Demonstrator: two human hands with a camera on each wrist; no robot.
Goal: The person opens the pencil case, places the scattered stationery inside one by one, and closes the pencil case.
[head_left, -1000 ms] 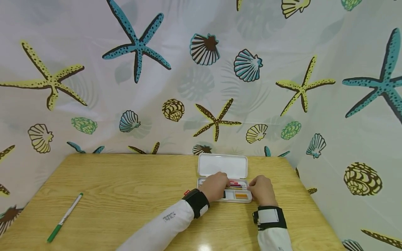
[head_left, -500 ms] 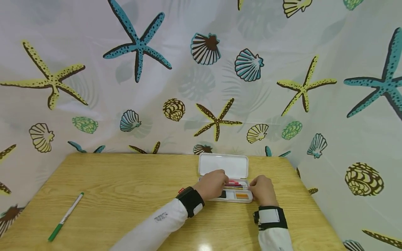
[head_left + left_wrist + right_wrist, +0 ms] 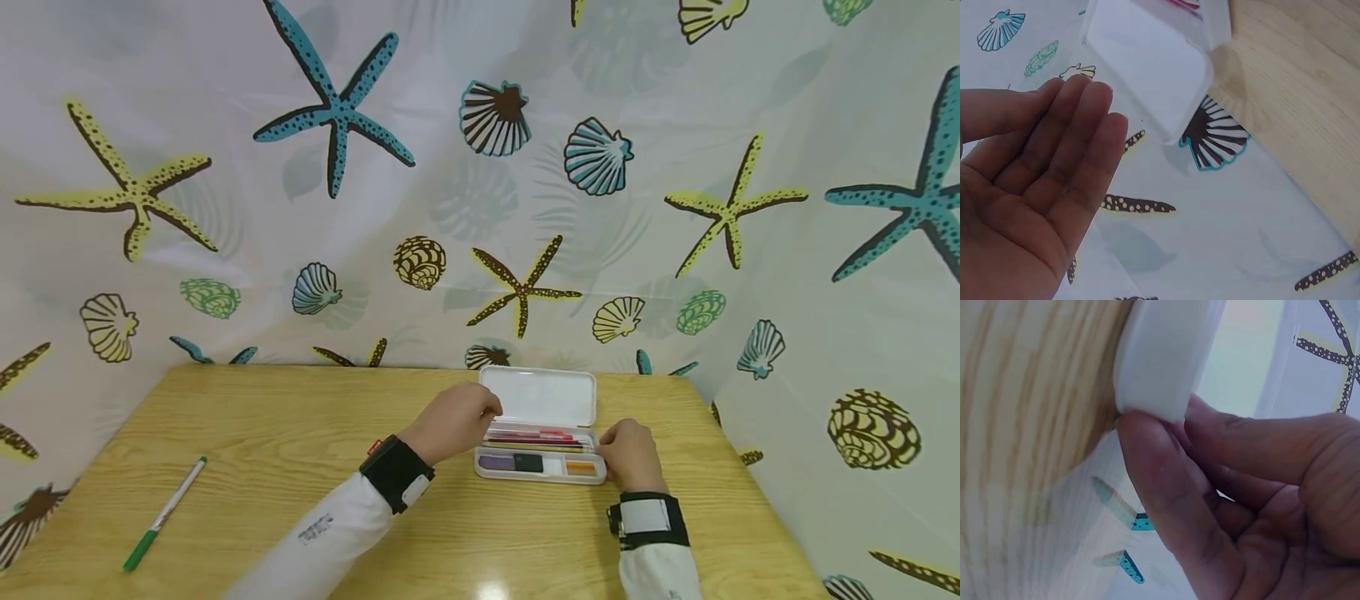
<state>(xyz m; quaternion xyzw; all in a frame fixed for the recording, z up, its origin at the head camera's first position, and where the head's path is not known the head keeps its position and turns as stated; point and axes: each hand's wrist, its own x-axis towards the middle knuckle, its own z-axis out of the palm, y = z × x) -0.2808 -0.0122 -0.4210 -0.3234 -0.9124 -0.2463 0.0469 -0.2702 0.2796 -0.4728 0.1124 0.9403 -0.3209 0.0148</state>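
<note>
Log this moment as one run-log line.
left hand: open, empty, beside lid | right hand: touches right end of open white plastic pencil case | green-capped pen: far left on wooden table

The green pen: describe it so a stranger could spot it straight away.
Start at the wooden table in front of the seashell curtain. The open white pencil case and both hands sit toward the right; go to the near left corner instead. There the green pen lies alone at a slant, white-barrelled with a green end, touching nothing.
</note>
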